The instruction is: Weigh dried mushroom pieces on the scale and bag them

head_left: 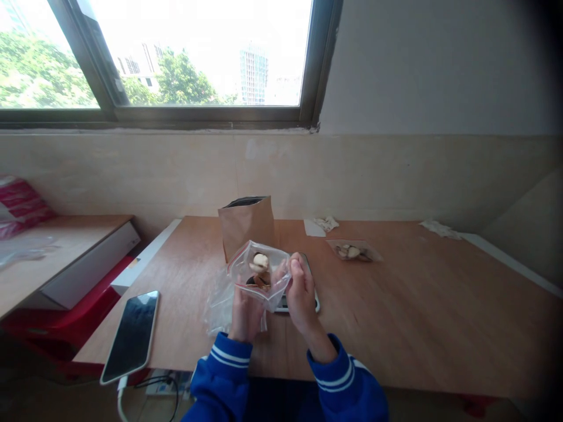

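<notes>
Between my hands is a clear zip bag (277,258) with a red seal line, its mouth spread and facing me. Pale and brown dried slices (260,262) lie inside it. My right hand (301,290) pinches the bag's right edge, fingers closed. My left hand (246,313) supports the bag from below and behind, its fingers partly hidden by the plastic. Under and beside the bag sits a kitchen scale (315,293), mostly covered. More clear plastic bags (217,308) lie left of my left hand. A brown paper pouch (246,225) stands open just behind.
A filled zip bag (354,252) lies on the wooden table (396,316) at right. Crumpled tissue (326,224) and another scrap (440,228) are along the wall. A phone (132,334) with a cable overhangs the left edge. A red stool (65,319) stands at left.
</notes>
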Tool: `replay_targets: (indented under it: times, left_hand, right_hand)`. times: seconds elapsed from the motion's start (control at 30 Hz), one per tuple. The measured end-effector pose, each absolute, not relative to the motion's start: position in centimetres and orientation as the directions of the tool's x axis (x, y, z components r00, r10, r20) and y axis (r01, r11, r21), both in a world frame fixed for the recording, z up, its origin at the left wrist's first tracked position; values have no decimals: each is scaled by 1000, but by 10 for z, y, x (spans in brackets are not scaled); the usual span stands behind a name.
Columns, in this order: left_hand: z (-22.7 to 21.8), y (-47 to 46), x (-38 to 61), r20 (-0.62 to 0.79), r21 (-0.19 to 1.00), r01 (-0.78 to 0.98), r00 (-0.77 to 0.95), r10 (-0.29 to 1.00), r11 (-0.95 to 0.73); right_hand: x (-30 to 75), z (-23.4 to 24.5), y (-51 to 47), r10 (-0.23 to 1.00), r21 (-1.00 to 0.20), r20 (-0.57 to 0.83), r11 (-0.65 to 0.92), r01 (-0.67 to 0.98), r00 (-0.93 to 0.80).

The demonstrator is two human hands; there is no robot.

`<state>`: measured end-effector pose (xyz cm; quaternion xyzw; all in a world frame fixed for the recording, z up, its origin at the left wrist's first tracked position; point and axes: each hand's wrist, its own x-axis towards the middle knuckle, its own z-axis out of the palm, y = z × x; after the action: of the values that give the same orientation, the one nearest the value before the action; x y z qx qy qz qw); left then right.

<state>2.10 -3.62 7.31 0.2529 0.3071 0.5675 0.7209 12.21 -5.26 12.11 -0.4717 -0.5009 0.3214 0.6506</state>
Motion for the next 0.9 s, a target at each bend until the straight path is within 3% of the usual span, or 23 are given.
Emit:
replay_targets:
  times: [0.13, 0.27, 0.33, 0.4, 0.53, 0.63, 0.77, 0.9]
  left_hand:
    - [68, -28, 20, -150, 617, -743, 215, 965, 261]
    - [58, -10, 14, -245, 655, -706, 139, 960, 269]
    - [51, -4, 14, -262, 678, -687, 108, 959, 263]
    - [46, -2, 17, -247, 692, -685, 71, 966, 227]
    - [39, -5, 21, -182, 713, -688, 2, 983, 133]
    - [36, -6, 22, -182, 699, -705, -13, 983, 120]
    - [32, -1, 21, -203, 646, -740, 70, 977, 187]
    - [29, 1, 14, -233, 613, -779, -16, 972, 134]
  right_hand:
    - [122, 106, -44, 906, -907, 381, 327, 265, 187]
    - [132, 118, -43, 844, -751, 499, 306, 586, 198]
    - [133, 131, -44, 825, -706, 542, 344, 619, 160]
    - [128, 142, -42, 831, -659, 556, 442, 608, -1]
    - [111, 138, -26, 804, -458, 434, 586, 668, -407]
    - [100, 121, -8, 841, -333, 311, 533, 778, -443]
    - [100, 108, 5, 894, -382, 267, 441, 812, -360]
    - [113, 123, -3, 849, -548, 244, 520, 655, -469]
